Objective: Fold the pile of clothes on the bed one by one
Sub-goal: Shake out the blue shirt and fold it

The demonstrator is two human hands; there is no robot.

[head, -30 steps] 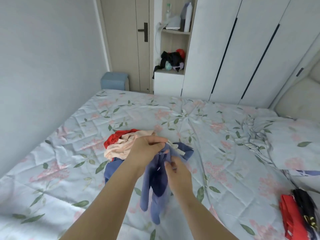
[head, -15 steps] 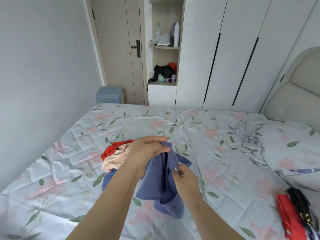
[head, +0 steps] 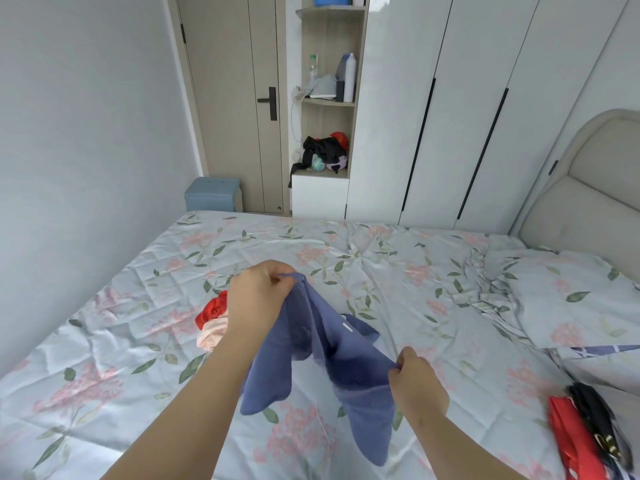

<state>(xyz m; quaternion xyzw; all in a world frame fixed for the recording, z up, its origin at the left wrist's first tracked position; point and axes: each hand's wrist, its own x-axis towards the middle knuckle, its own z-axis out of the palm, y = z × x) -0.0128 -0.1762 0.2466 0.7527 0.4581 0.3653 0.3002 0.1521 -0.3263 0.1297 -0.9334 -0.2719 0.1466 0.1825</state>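
A blue garment hangs in the air over the floral bed. My left hand pinches its upper edge, raised at the centre. Lower and to the right, my right hand pinches another edge of the same garment, so the cloth stretches between them with loose parts dangling. Behind my left arm lies the pile of clothes, showing red and pale peach fabric; my arm hides most of it.
Red and black folded clothes lie at the bed's lower right. A pillow and padded headboard are on the right. A grey wall runs along the left. Beyond the bed stand a blue stool, a door and white wardrobes.
My hands have moved apart: the right one slid down and to the right along the blue garment, spreading it. The left hand stays raised. The view has tilted upward.
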